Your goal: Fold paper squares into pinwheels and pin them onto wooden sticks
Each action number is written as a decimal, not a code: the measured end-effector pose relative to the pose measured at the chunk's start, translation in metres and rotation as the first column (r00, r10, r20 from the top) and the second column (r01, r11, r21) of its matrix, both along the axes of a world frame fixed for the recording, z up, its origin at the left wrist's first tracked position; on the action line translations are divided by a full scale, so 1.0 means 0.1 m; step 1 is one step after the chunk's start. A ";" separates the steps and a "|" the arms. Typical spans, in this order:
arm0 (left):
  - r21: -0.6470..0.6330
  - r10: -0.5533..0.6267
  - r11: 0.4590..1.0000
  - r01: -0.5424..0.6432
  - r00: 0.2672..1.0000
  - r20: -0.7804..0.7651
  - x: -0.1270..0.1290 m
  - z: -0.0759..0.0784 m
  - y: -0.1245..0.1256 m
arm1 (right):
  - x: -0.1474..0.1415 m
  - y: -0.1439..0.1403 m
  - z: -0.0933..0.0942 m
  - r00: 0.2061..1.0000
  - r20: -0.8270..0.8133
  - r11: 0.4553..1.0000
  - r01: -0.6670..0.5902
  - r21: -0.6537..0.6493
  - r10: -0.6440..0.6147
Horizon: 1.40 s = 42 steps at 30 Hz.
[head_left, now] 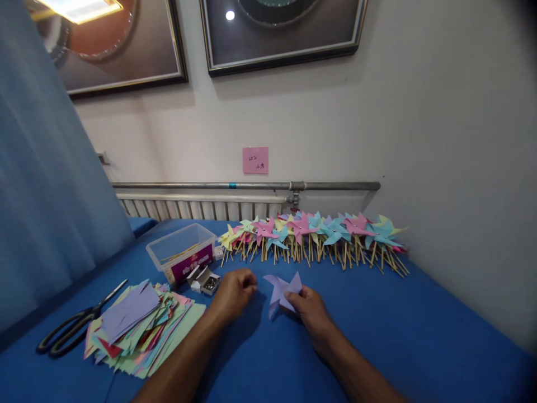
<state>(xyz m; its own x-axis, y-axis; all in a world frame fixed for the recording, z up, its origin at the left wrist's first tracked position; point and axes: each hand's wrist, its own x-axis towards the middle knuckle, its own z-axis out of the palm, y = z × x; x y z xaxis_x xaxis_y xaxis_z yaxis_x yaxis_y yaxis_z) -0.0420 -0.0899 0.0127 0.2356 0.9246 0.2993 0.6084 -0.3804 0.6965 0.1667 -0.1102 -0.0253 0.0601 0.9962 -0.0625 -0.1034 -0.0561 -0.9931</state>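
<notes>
Lilac paper pinwheel (282,291) half-folded, pinched by your right hand (312,313), left hand (233,291) curled shut; finished row (314,238) far, paper stack (138,327) left.

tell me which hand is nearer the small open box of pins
Left. The left hand rests just right of the small open box; the right hand is farther right, holding the purple pinwheel.

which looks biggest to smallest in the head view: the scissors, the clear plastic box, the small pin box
1. scissors, though nearest the camera
2. clear plastic box, close to the scissors, so unsure
3. small pin box, plainly smallest
</notes>
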 end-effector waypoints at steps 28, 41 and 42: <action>-0.316 0.053 0.942 0.114 0.878 0.476 0.36 -0.13 -0.11 | -0.05 0.02 0.01 0.989 -0.128 0.997 0.075 -0.016 -0.077; -0.019 -0.083 0.994 0.103 0.888 0.452 0.45 -0.16 -0.21 | -0.17 -0.10 0.09 0.999 -0.049 0.995 0.016 0.096 -0.012; -0.021 -0.081 0.995 0.101 0.892 0.445 0.44 -0.16 -0.21 | -0.17 -0.11 0.10 0.999 -0.031 0.995 0.021 0.100 -0.018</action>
<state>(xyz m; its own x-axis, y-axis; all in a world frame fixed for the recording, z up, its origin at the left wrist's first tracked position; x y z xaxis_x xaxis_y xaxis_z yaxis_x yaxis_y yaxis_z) 0.0025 -0.1106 -0.0034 0.1715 0.9196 0.3535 0.1970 -0.3836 0.9022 0.1496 -0.1211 -0.0156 0.0789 0.9962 0.0358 -0.1332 0.0461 -0.9900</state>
